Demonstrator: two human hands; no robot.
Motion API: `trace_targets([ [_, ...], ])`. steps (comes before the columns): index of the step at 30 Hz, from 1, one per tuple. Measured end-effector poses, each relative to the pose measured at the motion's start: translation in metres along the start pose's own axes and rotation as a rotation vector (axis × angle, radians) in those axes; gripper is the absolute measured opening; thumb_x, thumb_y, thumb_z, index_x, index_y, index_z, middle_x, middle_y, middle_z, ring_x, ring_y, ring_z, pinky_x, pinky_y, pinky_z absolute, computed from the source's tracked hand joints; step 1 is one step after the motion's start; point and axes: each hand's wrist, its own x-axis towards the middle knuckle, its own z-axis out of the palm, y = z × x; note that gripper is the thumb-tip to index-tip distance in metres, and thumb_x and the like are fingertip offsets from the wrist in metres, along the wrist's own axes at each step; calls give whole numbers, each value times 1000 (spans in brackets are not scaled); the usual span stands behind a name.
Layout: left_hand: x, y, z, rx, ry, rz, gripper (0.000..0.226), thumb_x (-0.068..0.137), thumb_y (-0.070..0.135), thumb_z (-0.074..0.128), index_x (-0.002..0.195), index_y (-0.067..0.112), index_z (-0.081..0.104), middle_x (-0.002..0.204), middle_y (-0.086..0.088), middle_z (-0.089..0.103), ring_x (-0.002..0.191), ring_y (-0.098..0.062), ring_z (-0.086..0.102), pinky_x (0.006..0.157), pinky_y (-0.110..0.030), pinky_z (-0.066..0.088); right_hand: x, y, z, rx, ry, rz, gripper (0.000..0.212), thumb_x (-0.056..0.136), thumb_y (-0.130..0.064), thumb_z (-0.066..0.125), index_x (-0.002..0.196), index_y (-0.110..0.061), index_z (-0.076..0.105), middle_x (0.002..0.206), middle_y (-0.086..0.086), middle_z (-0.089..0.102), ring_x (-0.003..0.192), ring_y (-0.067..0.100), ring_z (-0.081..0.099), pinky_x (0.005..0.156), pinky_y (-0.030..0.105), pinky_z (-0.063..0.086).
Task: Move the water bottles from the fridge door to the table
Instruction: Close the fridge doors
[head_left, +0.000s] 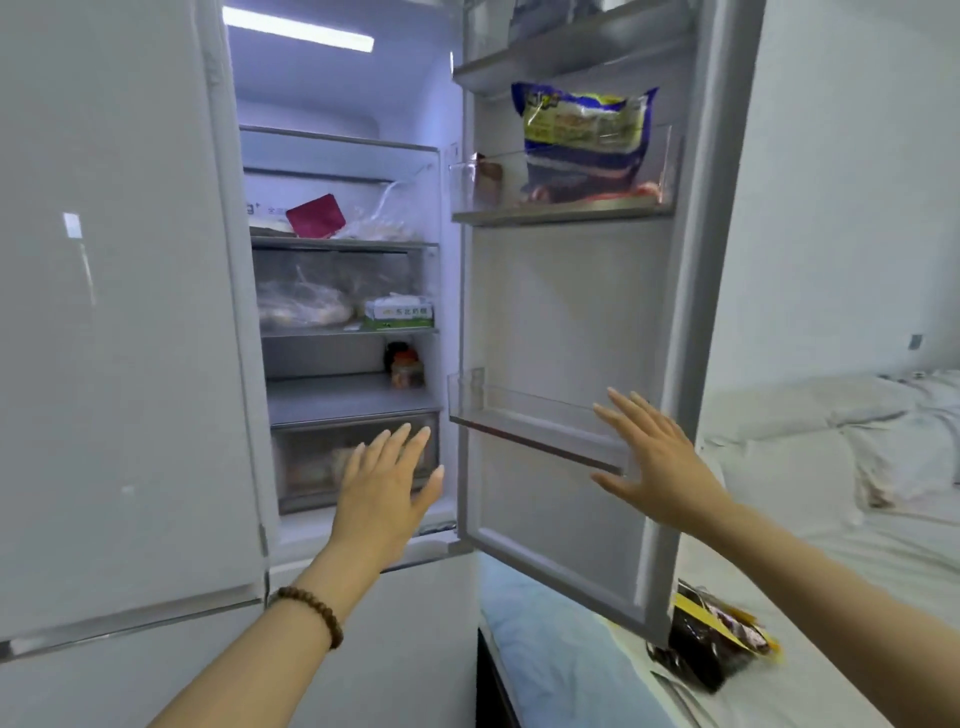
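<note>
The right fridge door (566, 312) stands open toward me. Its lower clear shelf (530, 423) holds nothing, and no water bottle shows anywhere in view. My right hand (657, 460) is spread flat, fingers apart, at the right end of that lower shelf, holding nothing. My left hand (387, 480), with a brown bead bracelet on the wrist, is raised with fingers apart in front of the fridge's bottom drawer (311, 465), also holding nothing.
A blue and yellow food bag (584, 140) sits in the middle door shelf. Inside shelves hold bagged food, a red packet (315, 215), a green and white box (399, 312) and a jar (407, 370). A bed (831, 467) lies right; a dark snack bag (714, 642) lies below the door.
</note>
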Motion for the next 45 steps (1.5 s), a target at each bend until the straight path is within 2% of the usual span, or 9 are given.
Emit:
trace_targets([
  [4,18,74,10,-45,29,63,81,78,65,-1,147,28,22,154,2,26,142,-17,23,117,-36,16,-15,62,-29,80,151,29,74,82,-50,61,145,-29,27,158,-5,17,145,20,21,114,37,20],
  [8,45,146,37,-101,21,40,72,86,66,10,147,29,19,156,2,23,143,-16,21,117,-35,16,-9,127,-30,303,188,123,81,80,-50,63,146,-25,24,159,-5,14,145,17,19,114,41,25],
  [17,90,254,86,-150,23,-96,60,95,53,30,146,22,24,151,-1,29,143,-21,14,117,-37,13,30,209,3,776,-109,218,103,68,-59,65,149,-27,10,158,-3,18,142,19,27,111,40,30],
  [24,86,253,77,-47,83,-81,49,93,53,35,126,18,44,122,1,45,121,-16,37,98,-30,32,39,200,27,913,-83,189,94,77,-44,69,147,-24,10,151,7,27,132,27,39,102,36,39],
  [30,68,224,56,-45,85,-94,45,91,58,35,106,18,48,108,2,46,105,-17,45,87,-33,41,27,166,22,973,22,113,63,79,-33,70,123,-33,25,101,-21,42,87,-1,50,60,9,43],
  [33,54,196,41,-83,26,-135,49,90,60,32,108,17,49,114,0,47,115,-18,45,91,-30,38,18,137,23,1015,40,74,57,79,-31,70,118,-34,28,101,-25,43,89,-3,52,62,7,47],
  [36,40,168,22,-174,-56,-212,72,83,69,20,123,17,47,145,-4,39,142,-16,23,111,-39,27,12,104,28,1078,42,46,55,79,-29,70,121,-30,34,108,-13,50,96,1,55,68,14,49],
  [41,15,129,-13,-225,-59,-232,74,86,64,19,145,20,27,154,0,27,145,-16,14,116,-37,15,17,40,37,1099,7,22,55,81,-35,67,126,-32,35,124,-2,47,101,5,52,70,16,46],
  [45,-1,95,-40,-357,-57,-215,75,84,66,20,149,30,14,154,4,26,142,-16,24,115,-43,24,28,-14,45,1086,17,-31,61,80,-43,65,132,-37,34,132,-5,44,106,8,52,73,16,45],
])
